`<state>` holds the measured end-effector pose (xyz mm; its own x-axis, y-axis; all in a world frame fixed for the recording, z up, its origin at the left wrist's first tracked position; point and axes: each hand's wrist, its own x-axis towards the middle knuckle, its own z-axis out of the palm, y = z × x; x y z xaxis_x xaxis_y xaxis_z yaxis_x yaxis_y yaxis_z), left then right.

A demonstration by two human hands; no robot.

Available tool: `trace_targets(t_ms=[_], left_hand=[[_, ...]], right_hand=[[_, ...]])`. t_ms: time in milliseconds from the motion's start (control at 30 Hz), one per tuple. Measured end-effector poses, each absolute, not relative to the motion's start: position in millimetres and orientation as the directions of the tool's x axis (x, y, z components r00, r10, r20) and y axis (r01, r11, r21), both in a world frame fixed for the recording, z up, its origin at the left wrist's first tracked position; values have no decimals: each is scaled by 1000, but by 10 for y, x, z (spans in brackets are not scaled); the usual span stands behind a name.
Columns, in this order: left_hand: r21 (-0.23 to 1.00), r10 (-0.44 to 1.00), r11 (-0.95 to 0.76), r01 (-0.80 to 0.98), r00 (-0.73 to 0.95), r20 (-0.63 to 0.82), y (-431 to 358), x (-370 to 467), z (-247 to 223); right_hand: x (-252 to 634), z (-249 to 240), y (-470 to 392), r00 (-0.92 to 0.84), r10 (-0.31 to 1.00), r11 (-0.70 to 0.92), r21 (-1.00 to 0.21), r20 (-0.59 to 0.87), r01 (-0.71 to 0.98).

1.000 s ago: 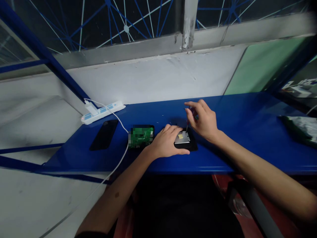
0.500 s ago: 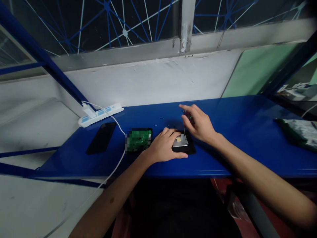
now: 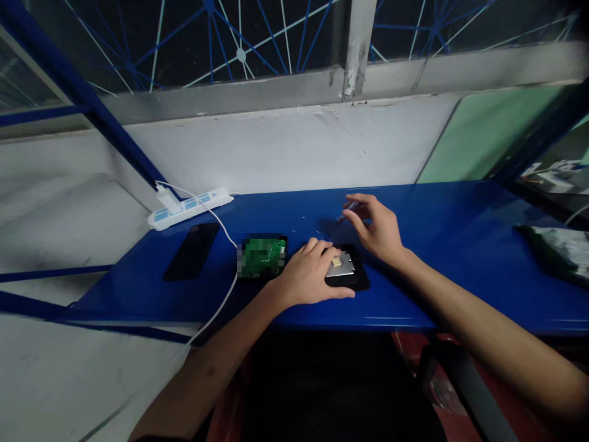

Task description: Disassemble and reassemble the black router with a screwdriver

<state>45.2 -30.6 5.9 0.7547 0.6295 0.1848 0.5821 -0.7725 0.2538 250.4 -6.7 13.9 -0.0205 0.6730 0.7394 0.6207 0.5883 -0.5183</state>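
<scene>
My left hand (image 3: 308, 273) lies over the left part of a flat black device case (image 3: 362, 281), its fingers on the far side and its thumb along the near edge, holding it against the table. A silver metal plate (image 3: 346, 265) with a small yellowish square (image 3: 336, 261) sits in the case, partly covered by the fingers. Above and behind the case, my right hand (image 3: 378, 230) pinches a slim screwdriver (image 3: 342, 218), tilted with its tip toward the left and clear of the plate. Tiny dark bits, perhaps screws, lie on the table below the tip.
Left of my left hand is a green circuit board (image 3: 264, 258) in a black shell. A dark phone (image 3: 192, 250), a white power strip (image 3: 191, 209) and a white cable (image 3: 219, 310) are farther left. A silvery bag (image 3: 559, 248) lies at the right of the blue table (image 3: 460, 258).
My right hand has lifted the screwdriver off the metal plate and moved it back behind the case, tilting it from upright. My left hand stays on the case.
</scene>
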Motion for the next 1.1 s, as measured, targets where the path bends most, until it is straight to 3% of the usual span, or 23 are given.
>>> trace_targets(t_ms=[400,633,867,1100], left_hand=[[271,631,-770,577,750,196,-303,451,27],[303,635,-764,570,749,189,-313,458,47],[352,643,-749,561,742,186,-302,484,29],[336,658,-742,580,727,196,-299,565,-21]], right_hand=[[2518,120,-53,-18,671,557,-487,741,673],[2574,222,-70,81,664,540,-552,744,636],[2834,220,-180,204,761,522,-768,616,371],[2973,45,-289,260,814,477,-853,520,213]])
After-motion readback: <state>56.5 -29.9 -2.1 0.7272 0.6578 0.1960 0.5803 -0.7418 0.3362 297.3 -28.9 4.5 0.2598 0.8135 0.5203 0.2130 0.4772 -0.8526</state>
